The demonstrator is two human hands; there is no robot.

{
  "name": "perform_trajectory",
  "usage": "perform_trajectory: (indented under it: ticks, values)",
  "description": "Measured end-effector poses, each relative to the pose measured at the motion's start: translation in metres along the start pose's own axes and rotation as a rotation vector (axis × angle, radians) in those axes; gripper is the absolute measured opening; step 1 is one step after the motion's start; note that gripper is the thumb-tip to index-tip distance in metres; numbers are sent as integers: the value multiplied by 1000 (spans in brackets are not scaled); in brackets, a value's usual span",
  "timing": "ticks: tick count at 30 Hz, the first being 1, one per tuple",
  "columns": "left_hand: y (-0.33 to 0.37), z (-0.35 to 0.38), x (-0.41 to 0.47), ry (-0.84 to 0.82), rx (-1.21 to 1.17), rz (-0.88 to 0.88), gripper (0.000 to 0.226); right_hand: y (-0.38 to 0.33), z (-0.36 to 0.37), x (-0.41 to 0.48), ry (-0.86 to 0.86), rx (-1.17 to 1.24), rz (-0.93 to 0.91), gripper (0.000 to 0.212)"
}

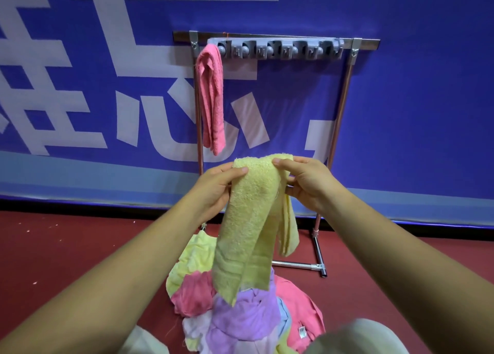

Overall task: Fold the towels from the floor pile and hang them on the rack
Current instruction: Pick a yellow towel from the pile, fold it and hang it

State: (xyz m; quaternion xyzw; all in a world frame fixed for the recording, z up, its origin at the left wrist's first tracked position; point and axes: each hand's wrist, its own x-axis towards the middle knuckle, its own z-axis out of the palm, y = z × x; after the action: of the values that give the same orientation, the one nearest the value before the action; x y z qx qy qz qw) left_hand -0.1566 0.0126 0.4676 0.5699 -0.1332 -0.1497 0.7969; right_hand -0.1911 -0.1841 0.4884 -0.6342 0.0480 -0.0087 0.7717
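Towel (pixel 251 220), yellow, hangs as a long folded strip between both hands, in the air above the pile (pixel 240 316) and in front of the rack (pixel 344 99). The left grip (pixel 216 185) pinches its upper left edge, with the thumb on the near face. The right grip (pixel 307 182) pinches the upper right corner, thumb on top and fingers curled behind. The near layer drops to just over the pile, and a shorter fold hangs behind it on the right. The pile lies on the red floor (pixel 80 246) at the rack's foot, a tangle of yellow, pink, purple and white cloths. A pink towel (pixel 211 99) hangs folded from the rack's left end, beside a grey hook strip (pixel 275 50) on the top bar. Behind is a blue banner (pixel 414 113) with white characters.
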Motion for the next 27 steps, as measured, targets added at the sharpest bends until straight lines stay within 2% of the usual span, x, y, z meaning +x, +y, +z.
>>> perform_trajectory:
  ticks: [2, 4, 7, 9, 10, 11, 13, 15, 17, 19, 21, 23, 25, 27]
  values:
    - [2, 6, 5, 6, -6, 18, 20, 0, -5, -3, -19, -3, -1, 6]
    - [9, 11, 10, 1, 28, 23, 16, -2, -11, -6, -1, -92, 9, 13]
    - [22, 14, 17, -32, 127, 33, 13, -13, -21, -6, 176, -518, -9, 36]
    - [33, 14, 22, -95, 216, 13, 11, -22, -26, 3, 311, -751, -143, 43]
    - [38, 13, 25, -145, 263, -6, 10, -28, -26, 9, 307, -780, -198, 41]
    - [44, 14, 25, -194, 307, -31, 10, -36, -22, 12, 232, -749, -222, 35]
    - [57, 13, 29, -273, 348, -47, 15, -49, -12, 22, -44, -531, -196, 27]
    - [70, 10, 36, -306, 359, -48, 19, -57, -2, 31, -277, -305, -119, 34]
    - [84, 7, 43, -315, 352, -54, 14, -62, 6, 40, -416, -268, -94, 38]
    - [97, 5, 52, -301, 351, -40, 19, -68, 10, 48, -461, -293, -100, 29]
    - [111, 4, 58, -257, 382, 8, 14, -78, 13, 55, -462, -308, -112, 27]
    - [124, -1, 68, -242, 454, 27, 21, -88, 13, 66, -447, -338, -137, 22]
    - [136, -8, 80, -256, 617, 36, 36, -101, 13, 80, -415, -394, -167, 16]
    - [147, -13, 93, -282, 820, 58, 36, -115, 12, 95, -384, -456, -203, 15]
